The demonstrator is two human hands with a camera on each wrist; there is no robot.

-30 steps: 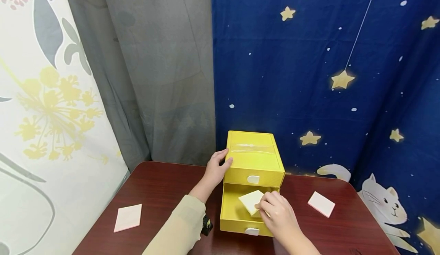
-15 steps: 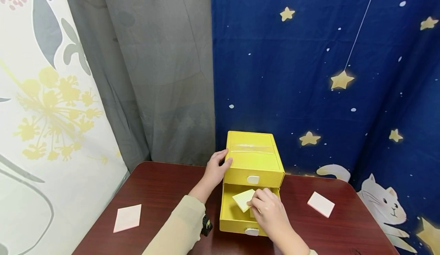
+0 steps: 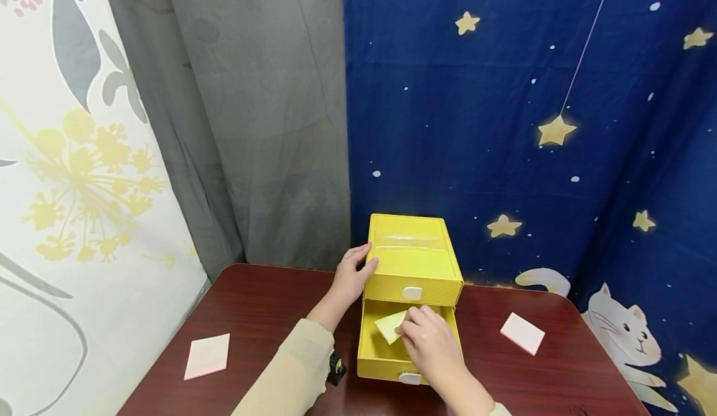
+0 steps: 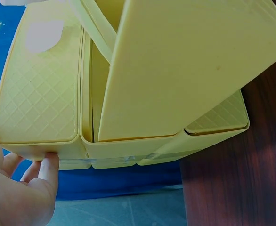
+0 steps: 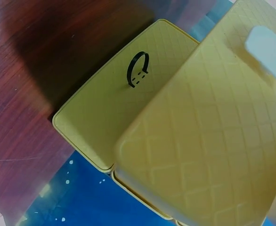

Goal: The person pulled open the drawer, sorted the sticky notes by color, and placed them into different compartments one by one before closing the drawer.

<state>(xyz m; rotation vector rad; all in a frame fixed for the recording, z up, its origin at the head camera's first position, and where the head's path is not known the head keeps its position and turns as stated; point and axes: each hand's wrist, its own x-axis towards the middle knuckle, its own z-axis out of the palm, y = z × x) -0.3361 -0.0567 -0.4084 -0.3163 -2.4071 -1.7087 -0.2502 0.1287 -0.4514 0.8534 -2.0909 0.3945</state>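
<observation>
A yellow drawer unit [image 3: 411,241] stands on the table, its open drawer [image 3: 386,366] pulled toward me below the top one. My right hand [image 3: 431,344] is over this drawer and pinches a pale yellow sticky note pad [image 3: 389,327], held tilted at the drawer's left part. Only a sliver of that hand shows in the right wrist view, behind the drawer front [image 5: 208,127]. My left hand [image 3: 350,276] rests its fingers and thumb against the unit's left side; in the left wrist view the fingertips [image 4: 49,162] touch the side of the top drawer.
A pink-edged note pad [image 3: 207,357] lies on the table at left, another pink-edged pad [image 3: 523,333] at right. Under the open drawer is a lower drawer front with a black ring handle [image 5: 137,68]. Curtains [image 3: 414,92] hang behind the table.
My right hand has moved left within the open drawer, carrying the yellow sticky note pad toward the drawer's left side. The left hand stays on the unit's side.
</observation>
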